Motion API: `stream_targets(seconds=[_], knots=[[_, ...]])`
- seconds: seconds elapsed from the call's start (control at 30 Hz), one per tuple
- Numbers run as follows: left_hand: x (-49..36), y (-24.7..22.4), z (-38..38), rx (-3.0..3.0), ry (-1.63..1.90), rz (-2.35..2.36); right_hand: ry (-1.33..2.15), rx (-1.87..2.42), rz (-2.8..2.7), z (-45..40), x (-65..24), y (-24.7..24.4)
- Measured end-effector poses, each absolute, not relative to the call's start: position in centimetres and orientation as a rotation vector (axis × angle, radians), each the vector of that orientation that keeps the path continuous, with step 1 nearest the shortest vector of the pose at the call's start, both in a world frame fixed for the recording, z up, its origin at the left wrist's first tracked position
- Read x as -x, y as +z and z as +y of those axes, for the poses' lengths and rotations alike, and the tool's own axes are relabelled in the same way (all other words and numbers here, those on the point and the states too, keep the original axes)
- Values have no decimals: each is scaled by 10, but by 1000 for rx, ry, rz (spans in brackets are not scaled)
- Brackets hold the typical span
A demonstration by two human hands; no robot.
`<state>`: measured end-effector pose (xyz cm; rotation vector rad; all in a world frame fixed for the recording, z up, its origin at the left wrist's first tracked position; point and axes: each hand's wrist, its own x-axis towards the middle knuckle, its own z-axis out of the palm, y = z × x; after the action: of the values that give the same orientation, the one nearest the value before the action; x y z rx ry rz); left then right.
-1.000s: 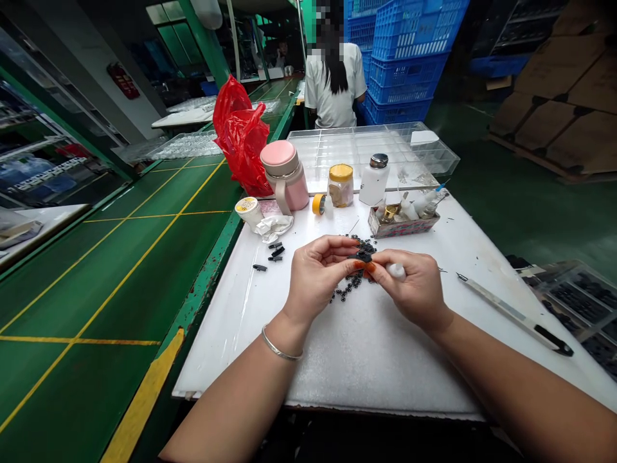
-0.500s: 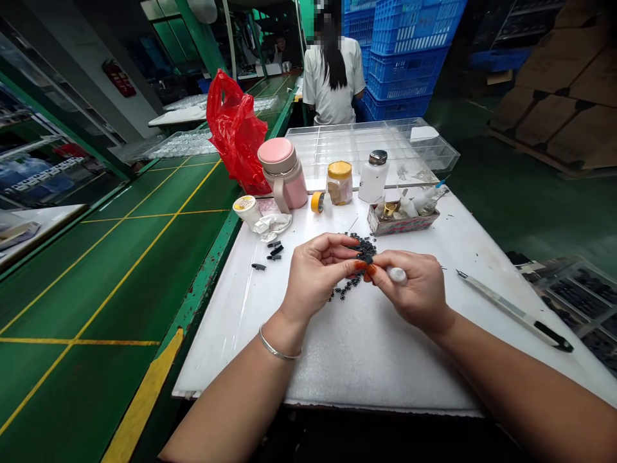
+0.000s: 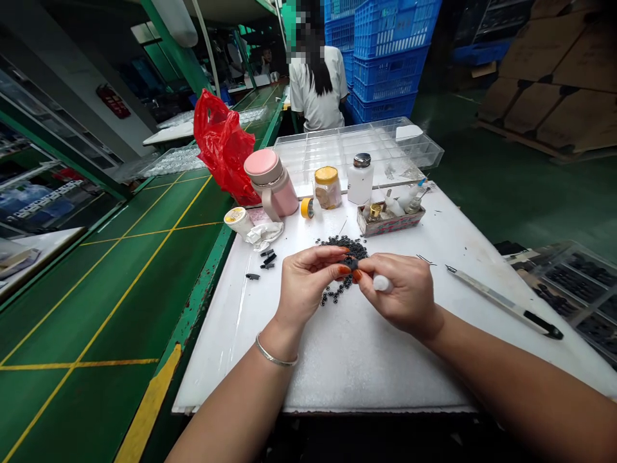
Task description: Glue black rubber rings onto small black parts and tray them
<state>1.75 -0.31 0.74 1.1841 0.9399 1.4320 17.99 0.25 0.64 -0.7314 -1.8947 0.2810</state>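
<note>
My left hand (image 3: 306, 283) is closed, with thumb and fingertips pinching a small black part (image 3: 353, 263). My right hand (image 3: 402, 289) meets it from the other side, its thumb and forefinger tips touching or very close to that part. Curled in the right hand is a white round-ended object (image 3: 382, 283); the rest of it is hidden by the fingers. Just beyond and below the fingertips lies a pile of small black ring-like pieces (image 3: 332, 292) on the white tabletop (image 3: 366, 366). A few black clip-like pieces (image 3: 268, 258) lie left of my left hand.
Behind the pile stand a pink mug (image 3: 272, 183), a yellow-lidded jar (image 3: 328, 188), a white bottle (image 3: 360, 180) and a small box of bottles (image 3: 390, 218). A pen-like tool (image 3: 501, 300) lies right. A red bag (image 3: 224, 145) and clear divided tray (image 3: 308, 151) sit farther back; a person (image 3: 318, 90) is beyond.
The whole view has shifted, so the tabletop things appear slightly farther left and mostly lower. Both hands stay together at the black part, with only a slight change in finger position.
</note>
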Motion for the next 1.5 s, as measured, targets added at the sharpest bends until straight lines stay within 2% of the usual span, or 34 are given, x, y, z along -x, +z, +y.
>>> stream_targets(seconds=[0.47, 1.07, 1.5], knots=[[-17, 3, -4, -1269, 1498, 953, 582, 745, -1790, 5, -177, 5], [-28, -7, -7, -1259, 1541, 938, 256, 820, -1798, 4, -175, 3], [-24, -5, -8, -1282, 1501, 906, 336, 823, -1759, 3, -174, 3]])
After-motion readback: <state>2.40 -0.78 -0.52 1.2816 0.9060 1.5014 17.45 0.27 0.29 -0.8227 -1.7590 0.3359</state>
